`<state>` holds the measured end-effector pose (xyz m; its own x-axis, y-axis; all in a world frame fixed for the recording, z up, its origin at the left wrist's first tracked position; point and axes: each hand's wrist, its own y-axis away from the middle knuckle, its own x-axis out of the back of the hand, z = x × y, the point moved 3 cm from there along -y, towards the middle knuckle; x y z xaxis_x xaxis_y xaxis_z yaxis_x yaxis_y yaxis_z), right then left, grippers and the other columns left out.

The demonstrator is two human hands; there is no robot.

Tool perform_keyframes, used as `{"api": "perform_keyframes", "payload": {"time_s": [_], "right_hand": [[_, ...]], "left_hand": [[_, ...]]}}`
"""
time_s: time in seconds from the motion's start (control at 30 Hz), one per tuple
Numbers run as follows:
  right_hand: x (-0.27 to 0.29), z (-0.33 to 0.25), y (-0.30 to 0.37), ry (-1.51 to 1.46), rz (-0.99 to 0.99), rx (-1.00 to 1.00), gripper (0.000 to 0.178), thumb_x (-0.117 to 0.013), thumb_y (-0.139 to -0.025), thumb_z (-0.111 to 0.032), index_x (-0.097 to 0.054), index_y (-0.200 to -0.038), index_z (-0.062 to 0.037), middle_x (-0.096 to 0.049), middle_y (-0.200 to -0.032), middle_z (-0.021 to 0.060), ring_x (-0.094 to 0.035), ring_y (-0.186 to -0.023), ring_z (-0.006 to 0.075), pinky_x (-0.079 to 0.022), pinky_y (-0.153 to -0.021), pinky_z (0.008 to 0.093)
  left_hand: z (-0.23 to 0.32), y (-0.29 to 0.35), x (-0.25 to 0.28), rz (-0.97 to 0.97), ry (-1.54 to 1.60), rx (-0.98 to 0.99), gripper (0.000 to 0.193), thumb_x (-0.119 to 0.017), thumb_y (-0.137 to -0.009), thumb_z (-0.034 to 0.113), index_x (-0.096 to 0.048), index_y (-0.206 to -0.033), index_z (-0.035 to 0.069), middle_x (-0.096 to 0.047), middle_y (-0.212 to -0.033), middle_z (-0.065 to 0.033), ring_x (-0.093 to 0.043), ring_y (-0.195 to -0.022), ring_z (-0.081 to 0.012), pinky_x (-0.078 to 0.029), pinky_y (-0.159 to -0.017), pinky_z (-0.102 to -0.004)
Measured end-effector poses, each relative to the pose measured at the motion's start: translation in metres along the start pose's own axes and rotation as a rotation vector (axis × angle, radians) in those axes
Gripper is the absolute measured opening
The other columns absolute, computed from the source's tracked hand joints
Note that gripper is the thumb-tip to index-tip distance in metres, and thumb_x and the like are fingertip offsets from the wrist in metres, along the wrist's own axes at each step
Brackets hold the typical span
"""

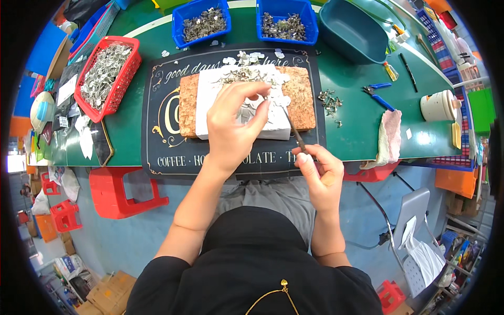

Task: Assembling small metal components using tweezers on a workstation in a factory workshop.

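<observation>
My left hand (233,118) is closed in a pinch above a white block (210,97); what sits between its fingertips is too small to make out. In my right hand (321,176) is a thin, dark, pointed tool (295,131), gripped near its lower end. Its tip reaches up to the small pieces just right of the left fingertips. Several small silvery metal parts (247,59) and white flat pieces (283,101) are heaped on the block, partly hidden by my left hand. The block rests over a reddish, rough brick-like slab (299,100).
A printed black mat (163,126) lies under the slab. Two blue bins (181,31) of metal parts stand behind, and a red basket (113,97) of parts at left. Blue-handled pliers (380,97), loose parts (329,102), a cloth (389,137) and a teal tub (336,37) are at right.
</observation>
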<state>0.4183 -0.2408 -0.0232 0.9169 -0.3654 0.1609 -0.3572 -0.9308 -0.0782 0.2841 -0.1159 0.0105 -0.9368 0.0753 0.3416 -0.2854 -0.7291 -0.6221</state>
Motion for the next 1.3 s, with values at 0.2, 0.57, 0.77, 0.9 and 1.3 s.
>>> {"api": "perform_keyframes", "payload": {"time_s": [0.2, 0.57, 0.77, 0.9, 1.3], "right_hand": [[-0.015, -0.004, 0.0, 0.026, -0.059, 0.017, 0.013, -0.059, -0.082, -0.004, -0.062, -0.091, 0.0052, -0.058, -0.077, 0.0053, -0.054, -0.067, 0.0081, -0.042, -0.06, 0.0194], [-0.025, -0.011, 0.002, -0.009, -0.082, -0.058, 0.009, -0.059, -0.081, -0.002, -0.063, -0.086, 0.0051, -0.059, -0.072, 0.0041, -0.048, -0.062, 0.0048, -0.036, -0.054, 0.0185], [-0.025, -0.013, 0.001, 0.087, -0.047, 0.149, 0.008, -0.06, -0.078, 0.0, -0.061, -0.083, 0.0061, -0.061, -0.07, 0.0077, -0.052, -0.059, 0.0098, -0.038, -0.053, 0.0219], [-0.027, -0.019, -0.002, 0.171, -0.081, 0.195, 0.01, -0.061, -0.076, -0.001, -0.06, -0.081, 0.0066, -0.062, -0.071, 0.0107, -0.053, -0.058, 0.0124, -0.039, -0.053, 0.0231], [-0.031, -0.017, 0.001, 0.015, -0.163, 0.019, 0.012, -0.061, -0.08, -0.005, -0.061, -0.083, 0.0066, -0.057, -0.068, 0.0055, -0.048, -0.057, 0.0073, -0.035, -0.051, 0.0198]], "left_hand": [[-0.006, 0.029, 0.005, 0.085, 0.596, 0.203, 0.033, -0.062, -0.072, -0.015, -0.054, -0.1, 0.0, -0.057, -0.101, -0.0137, -0.058, -0.092, -0.0189, -0.045, -0.085, -0.0308], [-0.002, 0.046, 0.013, 0.22, 0.507, 0.035, 0.034, -0.063, -0.07, -0.017, -0.055, -0.099, -0.002, -0.058, -0.1, -0.0144, -0.058, -0.091, -0.0196, -0.048, -0.081, -0.0297], [0.004, 0.041, 0.025, 0.098, 0.54, 0.302, 0.02, -0.05, -0.092, 0.018, -0.053, -0.097, -0.002, -0.055, -0.088, -0.0081, -0.054, -0.068, -0.0125, -0.044, -0.06, -0.023], [0.001, 0.044, 0.016, -0.012, 0.627, 0.438, 0.024, -0.045, -0.095, 0.02, -0.051, -0.083, 0.001, -0.053, -0.076, -0.003, -0.046, -0.063, -0.0063, -0.039, -0.057, -0.0188], [-0.005, 0.047, 0.017, 0.021, 0.65, 0.436, 0.027, -0.048, -0.094, 0.025, -0.051, -0.08, 0.002, -0.052, -0.071, -0.001, -0.044, -0.061, -0.0051, -0.037, -0.055, -0.0186]]}}
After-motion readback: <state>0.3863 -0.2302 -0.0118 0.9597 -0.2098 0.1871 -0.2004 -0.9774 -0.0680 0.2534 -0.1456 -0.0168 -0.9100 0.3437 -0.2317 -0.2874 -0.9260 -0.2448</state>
